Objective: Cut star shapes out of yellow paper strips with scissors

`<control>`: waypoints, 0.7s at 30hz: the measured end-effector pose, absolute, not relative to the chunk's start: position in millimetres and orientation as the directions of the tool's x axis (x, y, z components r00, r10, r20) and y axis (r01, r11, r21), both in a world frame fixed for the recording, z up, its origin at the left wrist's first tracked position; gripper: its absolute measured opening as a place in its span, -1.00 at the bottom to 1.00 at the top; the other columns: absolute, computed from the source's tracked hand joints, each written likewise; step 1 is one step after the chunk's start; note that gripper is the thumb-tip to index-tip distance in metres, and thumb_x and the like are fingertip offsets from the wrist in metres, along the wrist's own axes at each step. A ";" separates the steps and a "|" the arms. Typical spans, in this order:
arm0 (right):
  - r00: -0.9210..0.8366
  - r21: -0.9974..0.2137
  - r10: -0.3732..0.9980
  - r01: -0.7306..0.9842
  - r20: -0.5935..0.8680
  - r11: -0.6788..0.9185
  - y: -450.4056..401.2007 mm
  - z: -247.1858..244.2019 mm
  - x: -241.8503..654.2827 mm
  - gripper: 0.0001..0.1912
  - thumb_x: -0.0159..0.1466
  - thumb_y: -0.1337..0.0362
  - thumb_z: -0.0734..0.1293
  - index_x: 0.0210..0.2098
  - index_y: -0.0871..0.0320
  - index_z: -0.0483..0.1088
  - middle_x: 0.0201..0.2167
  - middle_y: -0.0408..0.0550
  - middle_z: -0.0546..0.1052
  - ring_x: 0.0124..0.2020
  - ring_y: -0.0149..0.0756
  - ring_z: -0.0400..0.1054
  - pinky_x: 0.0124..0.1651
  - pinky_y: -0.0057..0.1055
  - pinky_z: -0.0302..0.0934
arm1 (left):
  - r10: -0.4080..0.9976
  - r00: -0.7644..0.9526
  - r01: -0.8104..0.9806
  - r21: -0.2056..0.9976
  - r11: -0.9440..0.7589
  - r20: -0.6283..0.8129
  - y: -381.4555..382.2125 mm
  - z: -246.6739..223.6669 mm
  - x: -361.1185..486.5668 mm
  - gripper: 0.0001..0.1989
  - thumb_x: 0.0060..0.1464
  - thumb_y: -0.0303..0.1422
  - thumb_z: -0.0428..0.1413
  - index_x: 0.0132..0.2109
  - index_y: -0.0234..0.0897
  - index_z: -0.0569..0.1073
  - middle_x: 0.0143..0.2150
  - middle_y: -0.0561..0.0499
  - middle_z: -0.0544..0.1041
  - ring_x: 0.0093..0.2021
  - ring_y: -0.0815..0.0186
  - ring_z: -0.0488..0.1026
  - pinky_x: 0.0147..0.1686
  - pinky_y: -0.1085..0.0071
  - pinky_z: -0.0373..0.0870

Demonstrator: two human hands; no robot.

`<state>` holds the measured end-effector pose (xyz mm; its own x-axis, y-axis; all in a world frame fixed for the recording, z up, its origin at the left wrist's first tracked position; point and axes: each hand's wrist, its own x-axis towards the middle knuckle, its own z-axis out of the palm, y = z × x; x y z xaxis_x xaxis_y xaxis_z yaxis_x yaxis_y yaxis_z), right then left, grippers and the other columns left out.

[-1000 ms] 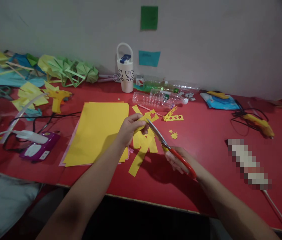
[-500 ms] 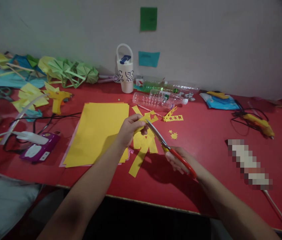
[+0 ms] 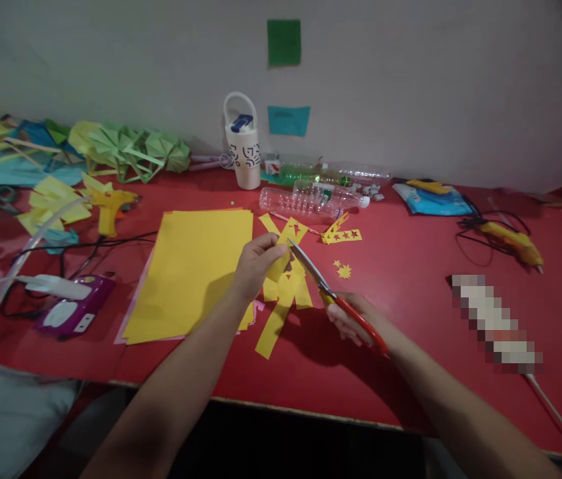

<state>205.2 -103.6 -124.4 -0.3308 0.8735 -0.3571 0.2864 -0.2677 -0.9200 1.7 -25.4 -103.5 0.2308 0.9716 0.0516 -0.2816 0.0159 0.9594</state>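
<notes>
My left hand (image 3: 259, 265) pinches a yellow paper strip (image 3: 296, 229) that has a star-shaped hole near its far end. In my right hand (image 3: 350, 318) is a pair of red-handled scissors (image 3: 358, 320), its blade tips at the strip just beside my left fingertips. Below my hands lie more yellow paper strips (image 3: 275, 329). To the right are small cut-out yellow stars (image 3: 343, 271) and a strip with a row of star holes (image 3: 349, 236). A stack of yellow paper sheets (image 3: 185, 266) sits at my left wrist, with pink sheets under it.
Clear plastic bottles (image 3: 300, 201) and a white tumbler (image 3: 247, 159) stand along the wall. Yellow glue guns (image 3: 110, 209) with cords lie left and right. A purple power socket (image 3: 78, 306) is at left, folded paper pieces (image 3: 126, 150) behind it. A person's arm shows at the left edge.
The yellow strip in my left hand has turned to point more upright, away from me. The scissors remain at its edge. The whole view has shifted slightly.
</notes>
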 end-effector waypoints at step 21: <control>-0.383 -0.936 0.864 0.263 -0.325 -0.236 -105.7 -128.2 202.8 -0.46 0.18 -0.25 0.27 -0.53 0.10 0.18 -0.76 -0.34 0.21 -0.82 -0.57 0.05 -0.68 -0.51 0.12 | 0.976 0.167 -0.224 0.969 -0.103 0.142 -24.5 -112.9 2.8 -0.73 -0.14 -0.29 0.24 -0.58 -0.26 0.31 -0.61 0.14 0.25 -0.54 0.43 0.22 -0.51 0.45 0.17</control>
